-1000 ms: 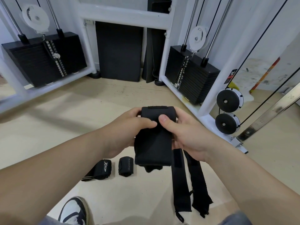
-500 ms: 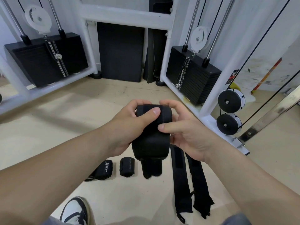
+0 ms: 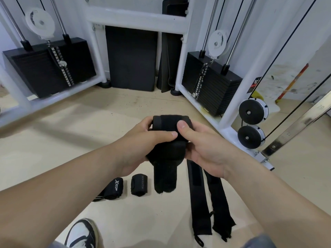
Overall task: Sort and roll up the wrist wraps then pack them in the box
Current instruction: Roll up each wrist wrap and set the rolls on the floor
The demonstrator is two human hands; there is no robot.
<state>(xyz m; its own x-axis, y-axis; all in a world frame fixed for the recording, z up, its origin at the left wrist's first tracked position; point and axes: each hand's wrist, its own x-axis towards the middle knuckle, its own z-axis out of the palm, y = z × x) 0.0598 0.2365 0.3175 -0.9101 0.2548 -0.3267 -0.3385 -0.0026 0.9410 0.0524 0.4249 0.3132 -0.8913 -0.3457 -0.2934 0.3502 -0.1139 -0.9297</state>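
gripping wrist wrap [image 3: 168,140] roll between left hand [image 3: 141,144], right hand [image 3: 206,149]; fingers curled behind, thumbs front.

Black-and-white sneaker [image 3: 81,234], grey-blue trouser cloth [image 3: 258,242], bare forearms [image 3: 53,203]

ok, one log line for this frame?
step: rolling wrist wrap; left hand: grips it; right hand: grips it, thumb on top; floor: two rolled wraps, two flat wraps

Beige floor [image 3: 125,108], two rolled wraps [image 3: 137,184], two flat straps [image 3: 198,199], sneaker [image 3: 81,233]
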